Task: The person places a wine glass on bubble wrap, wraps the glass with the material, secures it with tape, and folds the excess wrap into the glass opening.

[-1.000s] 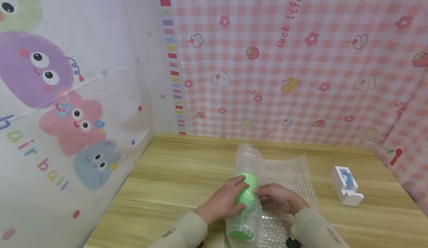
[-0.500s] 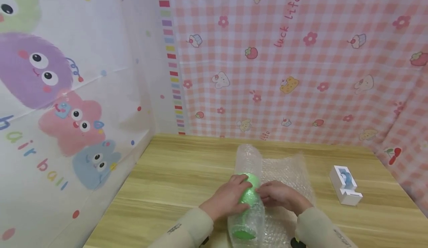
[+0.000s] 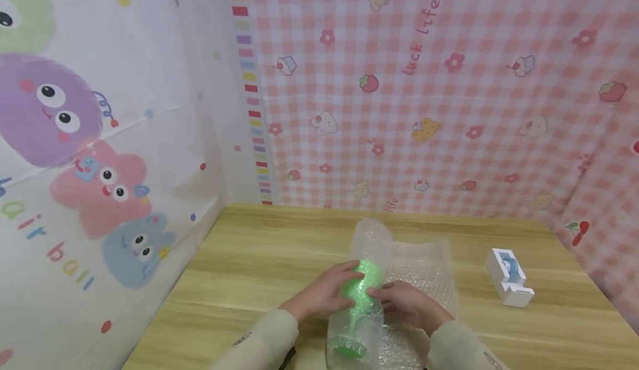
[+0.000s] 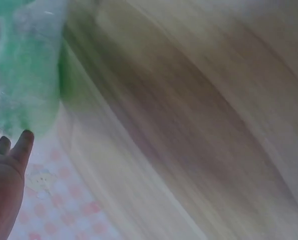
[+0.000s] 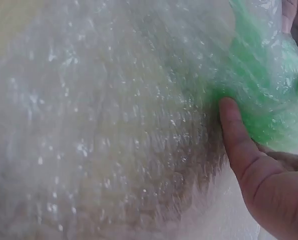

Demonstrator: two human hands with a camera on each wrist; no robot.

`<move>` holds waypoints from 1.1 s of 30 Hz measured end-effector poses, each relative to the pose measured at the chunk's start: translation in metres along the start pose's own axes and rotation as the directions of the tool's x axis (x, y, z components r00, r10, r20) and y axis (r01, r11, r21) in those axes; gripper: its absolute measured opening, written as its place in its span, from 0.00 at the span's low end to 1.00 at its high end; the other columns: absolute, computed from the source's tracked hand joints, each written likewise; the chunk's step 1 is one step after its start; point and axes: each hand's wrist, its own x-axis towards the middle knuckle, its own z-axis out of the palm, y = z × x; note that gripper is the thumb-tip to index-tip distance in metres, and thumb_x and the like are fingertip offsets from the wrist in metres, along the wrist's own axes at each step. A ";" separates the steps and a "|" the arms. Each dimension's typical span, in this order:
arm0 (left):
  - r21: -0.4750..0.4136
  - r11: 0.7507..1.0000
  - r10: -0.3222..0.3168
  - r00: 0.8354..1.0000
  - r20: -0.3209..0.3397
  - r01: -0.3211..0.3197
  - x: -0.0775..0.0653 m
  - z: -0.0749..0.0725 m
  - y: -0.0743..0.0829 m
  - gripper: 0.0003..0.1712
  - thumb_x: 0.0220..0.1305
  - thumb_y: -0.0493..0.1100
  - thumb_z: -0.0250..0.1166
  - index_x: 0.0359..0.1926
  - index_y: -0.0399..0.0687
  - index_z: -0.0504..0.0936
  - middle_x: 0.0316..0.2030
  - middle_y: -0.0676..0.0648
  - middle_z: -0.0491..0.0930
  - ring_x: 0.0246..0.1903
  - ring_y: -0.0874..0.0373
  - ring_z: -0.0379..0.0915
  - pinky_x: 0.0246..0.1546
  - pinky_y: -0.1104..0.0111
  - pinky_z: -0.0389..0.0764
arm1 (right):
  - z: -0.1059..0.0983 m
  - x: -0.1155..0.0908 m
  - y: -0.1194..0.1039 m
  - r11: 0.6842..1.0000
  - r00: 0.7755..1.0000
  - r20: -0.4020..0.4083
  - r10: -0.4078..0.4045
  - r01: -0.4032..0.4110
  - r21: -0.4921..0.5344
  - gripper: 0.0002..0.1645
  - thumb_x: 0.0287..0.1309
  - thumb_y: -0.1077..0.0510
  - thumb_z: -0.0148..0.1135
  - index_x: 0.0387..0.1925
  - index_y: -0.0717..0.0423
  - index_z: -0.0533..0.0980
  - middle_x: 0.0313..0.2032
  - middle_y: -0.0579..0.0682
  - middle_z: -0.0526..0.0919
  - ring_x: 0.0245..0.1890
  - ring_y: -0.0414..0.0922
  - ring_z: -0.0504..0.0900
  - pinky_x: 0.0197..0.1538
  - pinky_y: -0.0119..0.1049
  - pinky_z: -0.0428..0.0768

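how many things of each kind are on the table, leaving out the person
green object under the wrap: 1
bubble wrap, seemingly one sheet: 1
white tape dispenser: 1
blue roll, in the dispenser: 1
total: 4

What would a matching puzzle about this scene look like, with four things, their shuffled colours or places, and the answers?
1. Green object
2. Tape dispenser
3. Back cloth
4. Sleeves

A. White, holding a blue roll
B. Pink and white checks
C. Pale cream
D. Inside clear bubble wrap

Pairs: 1-D, 2-A, 3-B, 4-C
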 end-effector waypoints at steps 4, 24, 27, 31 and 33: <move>0.014 1.000 -0.009 1.000 0.019 0.009 0.000 -0.002 -0.002 0.35 0.63 0.44 0.69 0.70 0.49 0.69 0.75 0.46 0.54 0.73 0.49 0.52 0.71 0.54 0.58 | 0.000 0.001 -0.002 0.999 0.999 0.046 0.000 -0.002 0.045 0.30 0.70 0.51 0.58 0.56 0.77 0.71 0.44 0.61 0.85 0.46 0.52 0.85 0.54 0.47 0.81; -0.047 0.998 -0.036 0.999 0.033 0.037 -0.003 -0.004 -0.004 0.36 0.64 0.44 0.69 0.71 0.50 0.68 0.76 0.47 0.54 0.72 0.49 0.54 0.68 0.56 0.65 | 0.017 0.003 -0.014 0.978 0.986 -0.163 0.027 -0.060 -0.199 0.31 0.65 0.45 0.63 0.49 0.72 0.76 0.41 0.54 0.85 0.43 0.49 0.84 0.50 0.49 0.83; 0.015 0.999 -0.030 0.999 0.034 0.029 -0.002 -0.002 -0.005 0.35 0.63 0.47 0.69 0.70 0.52 0.69 0.76 0.47 0.54 0.72 0.49 0.53 0.70 0.55 0.62 | 0.013 0.004 -0.010 0.982 0.989 -0.147 0.029 -0.056 -0.180 0.32 0.65 0.45 0.62 0.51 0.72 0.75 0.43 0.55 0.84 0.44 0.49 0.83 0.52 0.50 0.81; 0.095 0.995 -0.037 0.999 0.028 0.034 0.002 -0.001 -0.002 0.35 0.61 0.48 0.71 0.68 0.54 0.71 0.75 0.45 0.56 0.72 0.49 0.55 0.69 0.57 0.62 | 0.014 0.001 -0.012 0.963 0.972 -0.235 0.029 -0.090 -0.254 0.33 0.61 0.41 0.66 0.48 0.70 0.79 0.42 0.55 0.84 0.43 0.49 0.83 0.51 0.50 0.81; 0.120 0.992 -0.044 0.999 0.021 0.041 0.004 -0.001 0.001 0.35 0.59 0.48 0.72 0.67 0.53 0.72 0.74 0.44 0.58 0.71 0.49 0.56 0.69 0.58 0.63 | 0.016 -0.002 -0.015 0.930 0.949 -0.315 -0.008 -0.109 -0.351 0.41 0.56 0.37 0.69 0.50 0.72 0.77 0.44 0.58 0.83 0.43 0.51 0.82 0.50 0.51 0.81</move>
